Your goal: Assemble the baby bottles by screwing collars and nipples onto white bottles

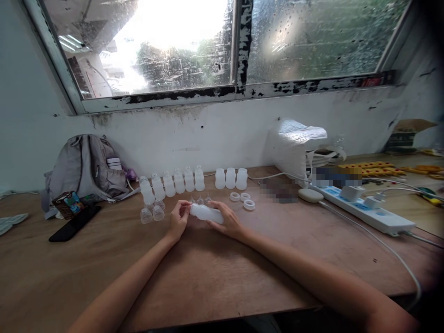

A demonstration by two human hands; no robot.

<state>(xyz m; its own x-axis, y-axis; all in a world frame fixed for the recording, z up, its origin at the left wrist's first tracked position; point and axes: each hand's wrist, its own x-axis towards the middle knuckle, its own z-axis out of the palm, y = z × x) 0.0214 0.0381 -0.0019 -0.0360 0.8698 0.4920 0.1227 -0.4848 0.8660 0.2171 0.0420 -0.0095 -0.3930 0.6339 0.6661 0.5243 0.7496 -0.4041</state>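
Observation:
A frosted white baby bottle lies tilted sideways between my hands, just above the table. My right hand is wrapped round its base end. At the neck end, the fingers of my left hand pinch the rim. Behind the bottle stand several clear nipples, partly hidden. White collar rings lie to the right of my right hand, and clear caps sit left of my left hand. Along the back is a row of capped bottles, with three uncapped bottles to their right.
A grey backpack leans on the wall at left, with a black phone and a small printed box before it. At right are a power strip with cables, a white bag and yellow parts.

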